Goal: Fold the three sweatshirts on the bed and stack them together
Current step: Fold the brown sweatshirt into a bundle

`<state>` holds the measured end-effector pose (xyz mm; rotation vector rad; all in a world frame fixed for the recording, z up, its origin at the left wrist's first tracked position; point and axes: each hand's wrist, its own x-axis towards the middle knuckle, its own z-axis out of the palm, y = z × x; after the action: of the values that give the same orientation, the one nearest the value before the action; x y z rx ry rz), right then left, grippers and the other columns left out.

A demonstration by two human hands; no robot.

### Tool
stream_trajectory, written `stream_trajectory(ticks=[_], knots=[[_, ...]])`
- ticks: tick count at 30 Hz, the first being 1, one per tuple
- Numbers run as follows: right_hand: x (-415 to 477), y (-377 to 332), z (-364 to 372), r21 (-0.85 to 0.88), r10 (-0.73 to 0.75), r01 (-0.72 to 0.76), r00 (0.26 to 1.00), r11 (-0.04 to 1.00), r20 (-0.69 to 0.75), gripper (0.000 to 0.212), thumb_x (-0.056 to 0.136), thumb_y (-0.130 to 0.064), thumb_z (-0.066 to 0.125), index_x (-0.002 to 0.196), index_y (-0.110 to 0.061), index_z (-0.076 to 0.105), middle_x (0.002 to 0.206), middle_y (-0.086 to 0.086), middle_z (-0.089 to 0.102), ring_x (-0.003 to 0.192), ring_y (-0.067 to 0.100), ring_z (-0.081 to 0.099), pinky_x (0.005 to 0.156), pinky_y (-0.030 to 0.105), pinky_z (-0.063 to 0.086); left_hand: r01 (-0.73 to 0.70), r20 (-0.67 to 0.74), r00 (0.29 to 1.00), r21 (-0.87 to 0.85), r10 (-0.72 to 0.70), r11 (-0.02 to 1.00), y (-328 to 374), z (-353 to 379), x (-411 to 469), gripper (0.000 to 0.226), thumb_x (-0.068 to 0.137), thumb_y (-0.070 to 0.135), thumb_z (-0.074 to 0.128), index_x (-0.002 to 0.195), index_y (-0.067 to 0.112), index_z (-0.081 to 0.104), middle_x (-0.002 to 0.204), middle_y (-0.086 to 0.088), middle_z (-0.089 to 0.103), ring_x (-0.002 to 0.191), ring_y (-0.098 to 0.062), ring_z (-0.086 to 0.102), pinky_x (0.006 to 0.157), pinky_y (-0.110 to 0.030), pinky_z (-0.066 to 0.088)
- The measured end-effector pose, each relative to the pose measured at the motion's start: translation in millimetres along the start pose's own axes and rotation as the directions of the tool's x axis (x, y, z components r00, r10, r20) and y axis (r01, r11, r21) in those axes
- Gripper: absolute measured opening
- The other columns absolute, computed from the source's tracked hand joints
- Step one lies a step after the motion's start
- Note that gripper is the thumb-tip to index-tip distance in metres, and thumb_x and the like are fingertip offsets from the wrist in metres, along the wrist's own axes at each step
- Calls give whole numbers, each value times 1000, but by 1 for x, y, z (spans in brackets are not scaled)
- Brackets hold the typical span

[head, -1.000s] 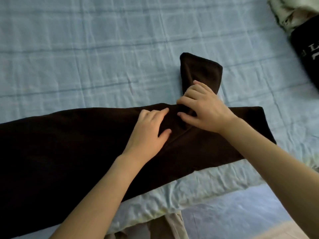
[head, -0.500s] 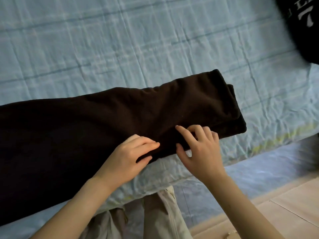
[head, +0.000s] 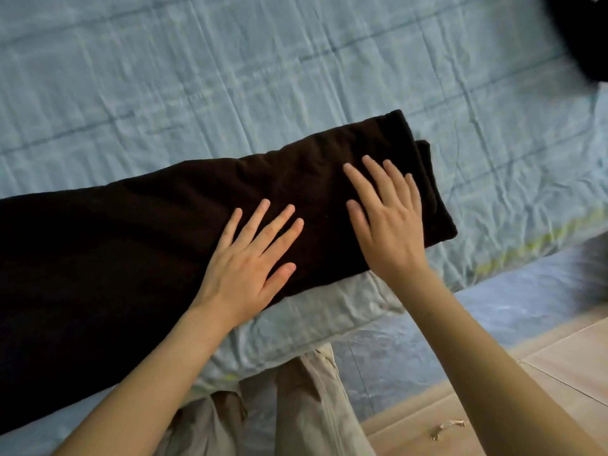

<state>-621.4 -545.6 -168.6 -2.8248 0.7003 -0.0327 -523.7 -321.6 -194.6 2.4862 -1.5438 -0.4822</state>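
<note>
A dark brown sweatshirt (head: pixel 138 245) lies folded into a long band across the near edge of the bed (head: pixel 296 77), running from the left edge to a squared end at the right. My left hand (head: pixel 250 261) lies flat on its middle with fingers spread and straight. My right hand (head: pixel 385 212) lies flat on the right end, fingers straight and pointing away from me. Another dark garment (head: pixel 585 37) shows at the top right corner, blurred and cut off by the frame.
The bed wears a wrinkled light blue checked sheet, with open sheet beyond the sweatshirt. The mattress edge runs just under my wrists. Below it are my beige trousers (head: pixel 306 406) and a tan tiled floor (head: pixel 493 399) at the lower right.
The sleeve that stuck up is now folded in. Both hands went from pinching the near edge of the fabric to lying flat on top of it, fingers spread.
</note>
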Motion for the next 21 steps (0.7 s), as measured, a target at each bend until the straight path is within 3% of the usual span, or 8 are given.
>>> stream_trajectory(ticks=[2, 5, 10, 12, 14, 16, 18, 21], knots=[[0, 11, -13, 2, 168, -170, 976, 986, -135, 45, 102, -33, 48, 146, -20, 49, 149, 4, 48, 134, 29, 39, 110, 49, 31, -1, -24, 1000, -36, 0, 999, 1, -2, -1, 57, 103, 49, 25, 156, 29, 21, 164, 6, 16, 152, -24, 7, 122, -51, 7], [-3, 31, -23, 79, 292, -286, 953, 955, -84, 46, 101, -28, 55, 145, -21, 50, 140, 6, 50, 116, 32, 46, 97, 50, 42, 2, -73, 997, -85, -9, 996, 10, -8, 5, 55, 103, 47, 26, 155, 28, 27, 163, 5, 20, 152, -23, 10, 122, -51, 6], [4, 39, -36, 115, 314, -309, 949, 944, -30, 44, 97, -30, 62, 140, -29, 55, 116, 5, 62, 109, 28, 51, 98, 42, 29, -38, -84, 996, -81, 32, 996, 42, -16, 37, 55, 101, 43, 33, 153, 26, 31, 162, 3, 24, 152, -24, 12, 122, -52, 6], [4, 42, -47, 177, 301, -290, 953, 941, -36, 41, 94, -27, 67, 134, -29, 61, 103, 1, 66, 105, 23, 53, 100, 39, 31, -34, -76, 997, -70, 28, 997, 54, -21, 52, 56, 101, 44, 33, 153, 27, 30, 162, 1, 24, 152, -26, 12, 122, -52, 4], [-2, 51, -61, 347, 301, -266, 952, 899, -50, 38, 89, -23, 72, 126, -30, 66, 95, -2, 65, 88, 8, 55, 93, 25, 42, -41, -99, 994, -54, 36, 998, 64, -26, 65, 56, 101, 45, 31, 154, 28, 28, 162, 1, 23, 152, -26, 12, 121, -53, 2], [-13, 63, -73, 446, 324, -262, 944, 856, -67, 38, 85, -24, 75, 120, -35, 68, 92, -8, 61, 84, 2, 54, 80, 11, 42, -58, -126, 991, -30, 54, 998, 72, -29, 76, 55, 103, 47, 27, 154, 29, 27, 163, 3, 21, 152, -25, 10, 121, -55, 0], [-27, 73, -70, 447, 378, -338, 926, 828, 0, 38, 85, -25, 76, 119, -41, 67, 90, -12, 57, 80, 0, 53, 76, 12, 41, -69, -85, 994, -8, 68, 998, 80, -27, 83, 55, 103, 49, 24, 154, 31, 26, 164, 3, 19, 152, -25, 7, 120, -58, -1], [-37, 73, -49, 419, 430, -466, 884, 779, 183, 38, 91, -21, 71, 124, -37, 64, 94, -9, 51, 82, 3, 49, 82, 27, 47, -50, 81, 996, 64, 45, 997, 88, -16, 83, 59, 100, 52, 21, 155, 33, 20, 165, 2, 14, 152, -27, 4, 119, -56, -4]])
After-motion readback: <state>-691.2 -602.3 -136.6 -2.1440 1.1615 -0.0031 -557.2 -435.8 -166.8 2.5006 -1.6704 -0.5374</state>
